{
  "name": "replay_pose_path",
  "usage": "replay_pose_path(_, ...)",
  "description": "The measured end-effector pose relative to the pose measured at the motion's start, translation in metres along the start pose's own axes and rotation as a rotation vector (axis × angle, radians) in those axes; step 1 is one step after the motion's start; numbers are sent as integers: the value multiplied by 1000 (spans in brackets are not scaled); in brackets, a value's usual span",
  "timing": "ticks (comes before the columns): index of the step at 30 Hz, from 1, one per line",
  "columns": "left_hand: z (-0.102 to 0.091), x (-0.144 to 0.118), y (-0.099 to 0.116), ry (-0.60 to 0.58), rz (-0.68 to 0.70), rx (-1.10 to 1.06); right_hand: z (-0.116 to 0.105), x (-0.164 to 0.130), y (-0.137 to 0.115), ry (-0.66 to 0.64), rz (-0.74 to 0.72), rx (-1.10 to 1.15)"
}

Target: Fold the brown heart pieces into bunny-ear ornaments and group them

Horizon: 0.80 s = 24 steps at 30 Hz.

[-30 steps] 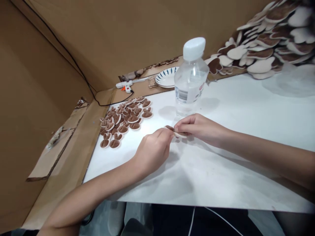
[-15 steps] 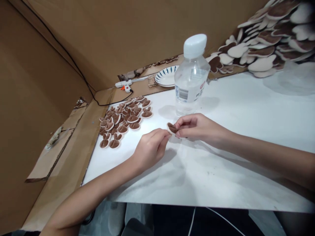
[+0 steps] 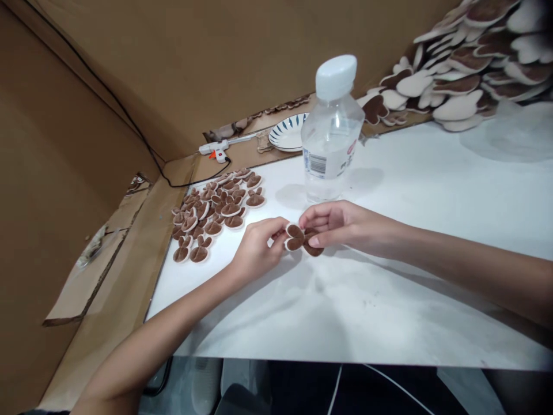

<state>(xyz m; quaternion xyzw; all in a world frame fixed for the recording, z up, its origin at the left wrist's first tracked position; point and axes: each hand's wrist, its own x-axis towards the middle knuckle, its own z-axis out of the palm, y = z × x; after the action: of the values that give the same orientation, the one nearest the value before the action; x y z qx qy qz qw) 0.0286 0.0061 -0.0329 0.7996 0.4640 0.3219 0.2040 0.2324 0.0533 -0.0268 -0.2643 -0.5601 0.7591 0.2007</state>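
Two bare hands meeting over a white table (image 3: 389, 300), just in front of a water bottle. Left hand (image 3: 258, 249) with fingertips pinched on the pale rim of a small felt piece (image 3: 295, 237): rounded, heart-like, brown fuzzy face edged in cream. Right hand (image 3: 341, 226) with fingers curled, thumb and forefinger gripping a second, darker brown piece (image 3: 313, 248) of the same rounded shape, touching the first at its side. Both pieces held just above the tabletop, between the two hands.

Behind them, a clear plastic bottle (image 3: 330, 138), upright, ribbed, white cap on, barcode label at the waist, part full of water. To the left, a flat spread of similar brown-and-cream pieces (image 3: 213, 210), small, soft-looking, overlapping near the table's left edge. Farther back, on a strip of brown cardboard, a white glue gun (image 3: 216, 150) with an orange trigger and a black cord, and beside it a round white plate (image 3: 288, 134) with dark blue dashes around the rim. At top right, a heap of larger padded shapes (image 3: 466, 69), cream and dark brown, piled against the cardboard wall (image 3: 194, 63). Smooth matt cardboard all round.
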Motion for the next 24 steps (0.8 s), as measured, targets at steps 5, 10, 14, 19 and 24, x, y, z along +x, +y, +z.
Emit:
replay_pose_path(5,-16,24,-5,-344,-79,-244,-4,4,3,-9,71,-11)
replay_pose_path(10,-31,60,-7,-655,13,-177,-7,7,3,13,117,-47)
replay_pose_path(14,-34,81,5,-759,88,-43,-5,8,1,68,112,-84)
replay_pose_path(19,-31,80,25,-638,56,169,-2,8,2,174,74,-81)
replay_pose_path(24,-18,48,39,-365,54,531,0,8,4,336,40,-55)
